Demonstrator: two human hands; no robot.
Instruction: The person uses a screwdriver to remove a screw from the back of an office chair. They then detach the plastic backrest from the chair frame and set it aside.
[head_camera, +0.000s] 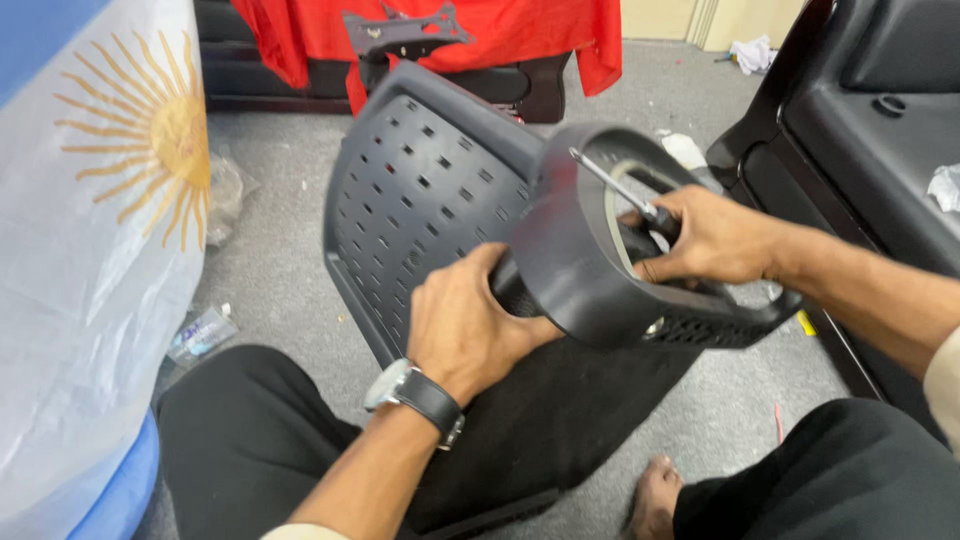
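Two hands share the work here. The left hand (462, 325), a watch (415, 395) at its wrist, is closed around the dark armrest (580, 255), seemingly bracing it against the perforated chair back (425, 195) so neither shifts. The right hand (710, 240) grips a screwdriver (612, 186) by the handle, shaft pointing up and away through the armrest's loop. Both parts are propped over the person's lap, above the grey floor (270, 270). A flag (90, 200) hangs at the left.

Two hands (462, 325), one screwdriver (612, 185), one chair back (430, 190)
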